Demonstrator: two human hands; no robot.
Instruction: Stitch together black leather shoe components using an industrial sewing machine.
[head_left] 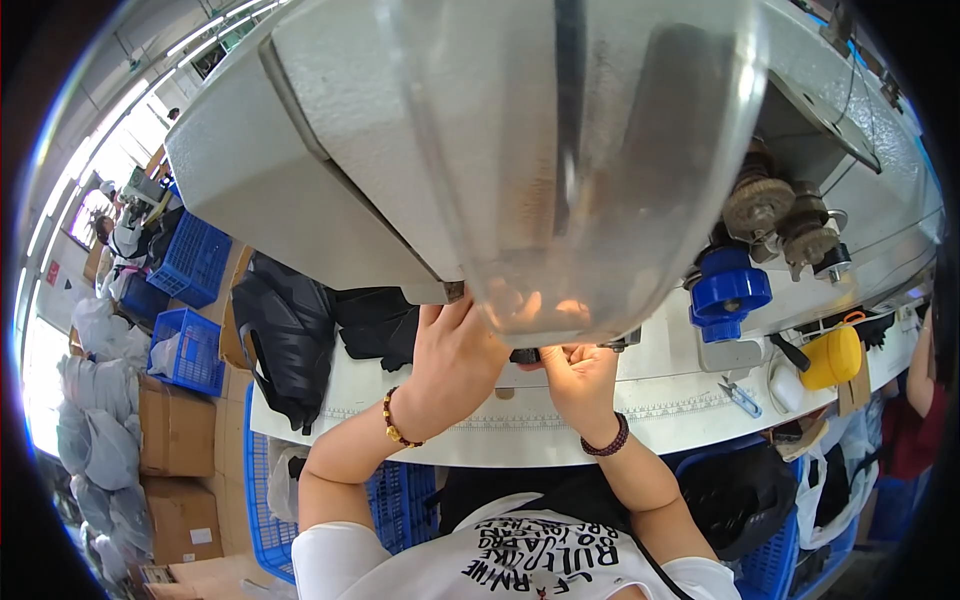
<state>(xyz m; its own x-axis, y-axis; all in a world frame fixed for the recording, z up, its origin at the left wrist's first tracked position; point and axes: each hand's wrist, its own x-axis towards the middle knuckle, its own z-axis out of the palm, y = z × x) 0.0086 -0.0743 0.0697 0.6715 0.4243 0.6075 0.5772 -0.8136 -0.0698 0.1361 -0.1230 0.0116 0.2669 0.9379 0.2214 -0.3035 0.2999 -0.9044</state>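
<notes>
Clear plastic guard [590, 170], nearest my view, covered the grey sewing machine head [330, 170] and hid my fingertips. Item: my left hand [455, 365] and right hand [580, 380], both curled at a small black piece [524, 355] lying between them under the guard; whether either truly gripped it, I could not tell. Item: white table [700, 410], near edge just before my wrists. Item: black fabric pile [300, 330], left of my hands.

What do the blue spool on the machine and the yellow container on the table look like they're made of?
The round blue spool looks like smooth moulded plastic: uniform colour, soft sheen. The rounded yellow container also seems glossy plastic, with an even colour and a highlight, though it is too small to be sure.
</notes>
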